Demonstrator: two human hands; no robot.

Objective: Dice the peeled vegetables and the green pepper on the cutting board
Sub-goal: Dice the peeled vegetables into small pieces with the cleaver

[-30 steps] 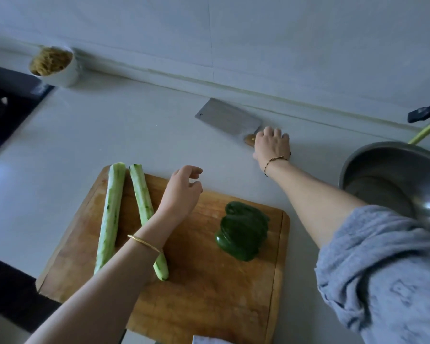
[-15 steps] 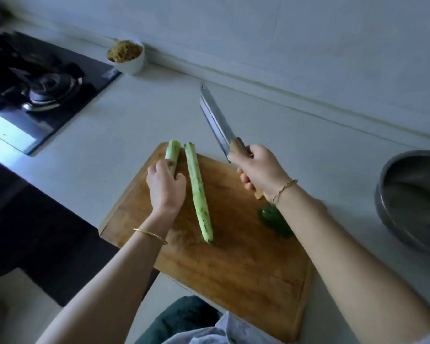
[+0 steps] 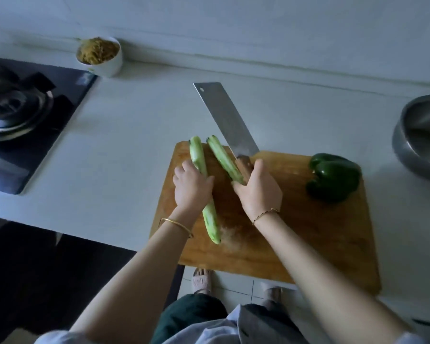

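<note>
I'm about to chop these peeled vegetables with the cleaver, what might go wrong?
The left hand grips the left peeled vegetable close to the cleaver held by the right hand; fingers could get nicked.
The right peeled vegetable, not steadied by the left hand, may roll.
The near edge of the cutting board seems to overhang the counter; it might tip.

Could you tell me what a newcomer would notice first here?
The big cleaver, gripped by the right hand, slants over the far edge of the cutting board. The left hand holds the left peeled vegetable. A dark green pepper sits near the board's right edge.
</note>
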